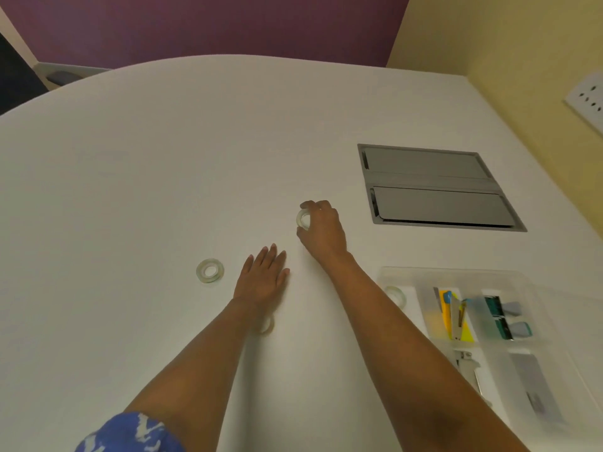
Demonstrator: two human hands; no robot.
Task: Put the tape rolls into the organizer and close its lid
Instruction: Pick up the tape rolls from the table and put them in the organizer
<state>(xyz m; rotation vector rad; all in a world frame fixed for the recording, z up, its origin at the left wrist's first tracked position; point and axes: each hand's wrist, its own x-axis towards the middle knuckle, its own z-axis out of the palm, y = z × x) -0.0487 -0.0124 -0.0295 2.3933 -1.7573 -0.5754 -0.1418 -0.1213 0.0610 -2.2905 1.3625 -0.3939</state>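
Note:
My right hand (pixel 321 228) is closed around a clear tape roll (pixel 303 219) at the middle of the white table, pinching it between thumb and fingers. My left hand (pixel 263 277) lies flat on the table with fingers apart, holding nothing. A second clear tape roll (pixel 209 270) lies flat just left of that hand. A third roll (pixel 267 325) peeks out from under my left forearm. The translucent organizer (pixel 401 272) stands at the right with its lid off the compartments. One tape roll (pixel 395 294) rests in its left compartment.
The organizer also holds a stapler, yellow and teal stationery and a grey card. A grey metal cable hatch (pixel 434 181) is set into the white table (pixel 146 158) beyond it. A wall socket (pixel 587 99) is on the yellow wall to the right.

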